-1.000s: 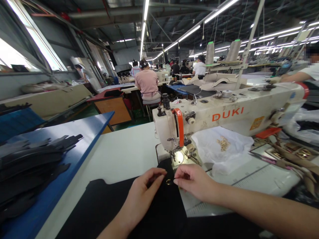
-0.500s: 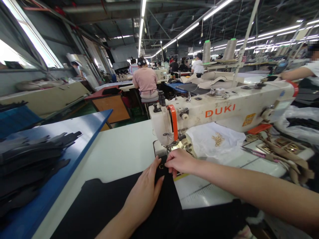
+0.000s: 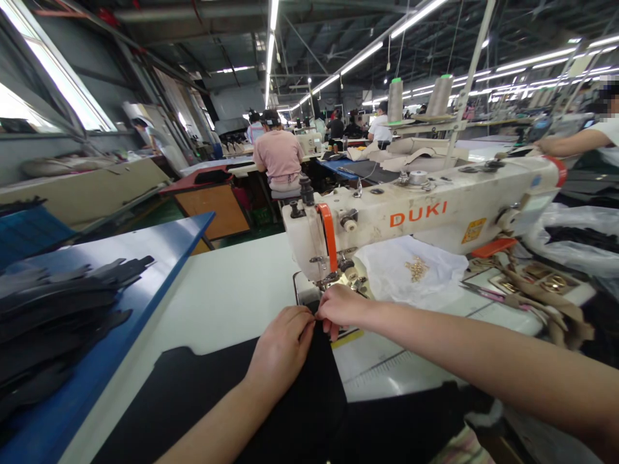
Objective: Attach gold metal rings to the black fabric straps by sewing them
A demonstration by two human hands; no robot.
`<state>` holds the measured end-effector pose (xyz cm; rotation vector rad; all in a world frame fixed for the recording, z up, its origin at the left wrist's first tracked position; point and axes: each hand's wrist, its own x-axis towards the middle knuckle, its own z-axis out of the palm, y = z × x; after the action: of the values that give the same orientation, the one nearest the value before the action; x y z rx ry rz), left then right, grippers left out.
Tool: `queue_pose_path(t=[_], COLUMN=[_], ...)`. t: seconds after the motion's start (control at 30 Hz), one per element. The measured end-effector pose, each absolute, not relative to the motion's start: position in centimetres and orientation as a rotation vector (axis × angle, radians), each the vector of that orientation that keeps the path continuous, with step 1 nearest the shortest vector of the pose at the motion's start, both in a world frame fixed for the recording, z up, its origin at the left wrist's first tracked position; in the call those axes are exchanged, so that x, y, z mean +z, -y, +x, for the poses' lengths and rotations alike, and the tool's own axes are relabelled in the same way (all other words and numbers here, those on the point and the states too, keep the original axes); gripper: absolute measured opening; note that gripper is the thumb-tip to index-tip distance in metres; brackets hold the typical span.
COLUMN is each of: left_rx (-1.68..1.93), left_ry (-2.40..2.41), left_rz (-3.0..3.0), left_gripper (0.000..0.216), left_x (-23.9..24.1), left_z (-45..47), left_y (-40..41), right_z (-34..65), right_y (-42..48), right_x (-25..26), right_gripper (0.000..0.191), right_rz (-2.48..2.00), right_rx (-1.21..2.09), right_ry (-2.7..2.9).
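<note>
A black fabric panel (image 3: 213, 380) spreads across the machine bed and my lap side, its narrow upper end lying by the needle area of a white sewing machine (image 3: 416, 209). My left hand (image 3: 282, 338) rests on that narrow end, fingers bent and pinched at the material. Right against it, my right hand (image 3: 340, 307) is closed, thumb and fingertips meeting the left fingertips in front of the presser foot. Whatever small piece sits between the right fingertips is hidden.
A white plastic bag (image 3: 387, 270) holding small gold parts (image 3: 416, 268) lies under the machine arm. Scissors (image 3: 483, 293), beige strips (image 3: 556, 309) and gold rings (image 3: 554, 283) are to the right. Stacked black pieces (image 3: 53, 322) cover a blue table (image 3: 188, 235) at left. Co-workers sit beyond.
My left fingers have curled in from lying flat and now pinch beside the right fingertips. The small gold fitting visible between the hands is now covered. The view has shifted slightly.
</note>
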<state>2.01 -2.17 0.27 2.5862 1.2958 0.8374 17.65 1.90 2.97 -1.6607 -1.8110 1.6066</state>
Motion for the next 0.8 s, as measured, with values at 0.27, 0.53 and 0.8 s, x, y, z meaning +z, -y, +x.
queue_pose_path(t=[0.27,0.53,0.8], left_rx=[0.959,0.865,0.944], left_ry=[-1.216,-1.239,-1.193], left_rz=[2.619,2.706,2.731], left_gripper=[0.017,0.016,0.015], left_x=[0.0,0.3,-0.5], left_z=[2.3,2.6,2.4], left_y=[1.9,1.8,1.8], right_z=[17.6,19.3,23.6], right_y=[-2.2,-0.6,2.1], right_x=[3.2,2.6,1.1], right_gripper=[0.023,0.015,0.023], right_rz=[-1.680,-1.587,-0.402], right_rx=[1.587,1.108,-0.252], right_ry=[1.893,2.114,2.794])
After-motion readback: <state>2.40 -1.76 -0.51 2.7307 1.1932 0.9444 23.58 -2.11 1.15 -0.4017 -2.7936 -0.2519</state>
